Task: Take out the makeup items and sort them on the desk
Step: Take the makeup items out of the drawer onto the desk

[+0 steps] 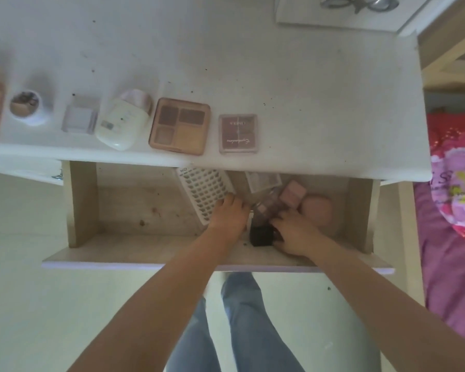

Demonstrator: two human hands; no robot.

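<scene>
Wooden drawer [83, 200]; square glossy palettes [179, 126]

Left half of the drawer [124, 210] is wide open; right side's jammed with a white tray [199, 189], pink box [293, 196], black cube [261, 236].

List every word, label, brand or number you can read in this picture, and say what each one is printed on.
Small pink palette on the desk: cursive script and a line of capitals, upside down, too blurred to read.
White grid tray in the drawer: a dark mark at its top corner, too small to read.
Cream case: a grey label patch, unreadable.
Pink fabric at right: large letters, partly cut off, unreadable.
</scene>
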